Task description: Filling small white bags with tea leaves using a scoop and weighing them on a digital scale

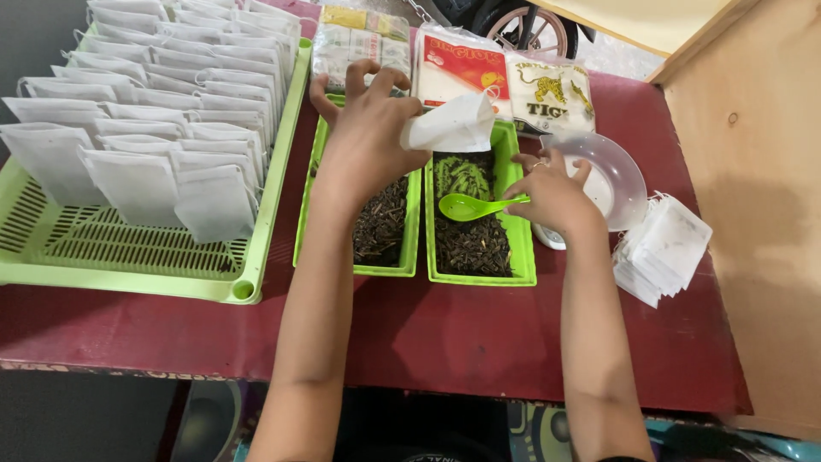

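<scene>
My left hand (363, 137) holds a small white paper filter bag (453, 124) above two narrow green trays. The left green tray (386, 267) and the right green tray (520, 257) both hold dark dried leaves. My right hand (552, 192) grips the handle of a green plastic spoon (466, 206), whose bowl hovers over the leaves in the right tray. The bag sits just above and behind the spoon.
A large green slatted tray (128, 257) at the left holds several rows of filled white bags. A clear plastic bowl (611, 171) and a stack of empty white bags (663, 252) lie at the right. Printed packets (505, 77) lie behind the trays. A wooden panel (753, 214) bounds the right side.
</scene>
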